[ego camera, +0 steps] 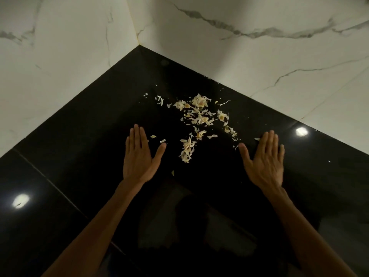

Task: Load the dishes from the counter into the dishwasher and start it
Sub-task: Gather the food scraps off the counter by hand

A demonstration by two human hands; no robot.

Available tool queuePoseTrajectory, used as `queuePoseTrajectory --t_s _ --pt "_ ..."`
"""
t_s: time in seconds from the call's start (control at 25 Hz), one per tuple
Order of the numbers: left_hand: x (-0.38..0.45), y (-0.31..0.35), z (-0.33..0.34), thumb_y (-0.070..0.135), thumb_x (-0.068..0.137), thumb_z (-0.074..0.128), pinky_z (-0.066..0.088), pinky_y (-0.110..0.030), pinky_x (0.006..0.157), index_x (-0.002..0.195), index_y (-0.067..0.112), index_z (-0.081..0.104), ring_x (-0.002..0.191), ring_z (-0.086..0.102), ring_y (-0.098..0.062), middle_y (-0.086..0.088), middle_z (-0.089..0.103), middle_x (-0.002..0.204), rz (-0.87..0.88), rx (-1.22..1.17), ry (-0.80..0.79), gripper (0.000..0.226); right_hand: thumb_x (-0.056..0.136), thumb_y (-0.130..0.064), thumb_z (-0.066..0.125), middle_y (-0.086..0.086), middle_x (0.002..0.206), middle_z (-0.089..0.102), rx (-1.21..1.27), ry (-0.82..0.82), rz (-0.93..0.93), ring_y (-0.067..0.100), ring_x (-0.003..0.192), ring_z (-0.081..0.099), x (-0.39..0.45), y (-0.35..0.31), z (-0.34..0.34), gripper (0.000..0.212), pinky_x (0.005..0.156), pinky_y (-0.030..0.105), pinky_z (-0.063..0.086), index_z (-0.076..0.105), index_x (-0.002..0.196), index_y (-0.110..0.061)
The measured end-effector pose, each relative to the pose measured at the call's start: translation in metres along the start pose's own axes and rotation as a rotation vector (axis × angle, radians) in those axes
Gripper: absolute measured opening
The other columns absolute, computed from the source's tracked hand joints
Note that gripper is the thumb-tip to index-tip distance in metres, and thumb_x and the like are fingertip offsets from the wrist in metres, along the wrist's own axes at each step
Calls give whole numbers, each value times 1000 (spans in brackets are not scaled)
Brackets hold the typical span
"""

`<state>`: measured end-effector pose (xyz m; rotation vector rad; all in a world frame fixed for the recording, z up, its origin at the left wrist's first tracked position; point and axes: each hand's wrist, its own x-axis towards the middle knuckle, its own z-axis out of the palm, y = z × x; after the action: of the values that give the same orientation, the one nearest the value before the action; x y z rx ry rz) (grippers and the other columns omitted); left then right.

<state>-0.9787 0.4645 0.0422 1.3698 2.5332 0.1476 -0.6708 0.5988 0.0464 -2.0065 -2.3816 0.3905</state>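
Observation:
I look down at a glossy black counter point(83, 148) in a corner. My left hand point(139, 156) is stretched out flat over it, palm down, fingers together and thumb spread, holding nothing. My right hand point(263, 158) mirrors it on the right, also flat and empty. Between and just beyond the two hands lies a scatter of pale garlic-like peels and scraps point(197, 120). No dishes and no dishwasher appear in this view.
White marble-patterned walls point(259, 56) meet at the corner behind the counter. A seam point(50, 180) runs across the counter at the left. Two ceiling lights reflect in the surface, at lower left and right.

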Motion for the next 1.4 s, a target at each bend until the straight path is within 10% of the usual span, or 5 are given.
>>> queuePoseTrajectory --t_s 0.48,0.96,1.24,1.4 --pt "187 35 -20 60 99 11 1 -34 120 155 10 5 150 1 -20 -8 1 163 252 -184 34 74 97 -58 8 6 163 6 201 -69 -543 15 150 2 168 -127 5 73 123 35 1 9 155 -13" --pt "27 74 7 53 98 -2 -6 -23 119 152 11 -7 146 -11 -5 -2 -9 161 472 -236 -171 69 99 -47 11 -1 159 19 278 -235 -843 5 147 13 48 -106 18 65 123 30 8 26 152 -12" --pt "-74 75 7 54 101 8 -4 -26 121 153 25 -12 143 -17 5 16 -18 158 451 -430 -315 63 100 -50 15 -15 159 9 381 -358 -761 -3 146 1 -48 -54 -1 58 121 25 2 18 153 -28" --pt "-62 28 -3 68 91 -3 -7 -24 119 154 27 -9 146 -17 -1 13 -17 159 267 -443 -55 75 96 -59 17 -11 161 6 473 -106 -397 5 146 2 -29 -14 -21 67 120 34 3 13 155 -27"
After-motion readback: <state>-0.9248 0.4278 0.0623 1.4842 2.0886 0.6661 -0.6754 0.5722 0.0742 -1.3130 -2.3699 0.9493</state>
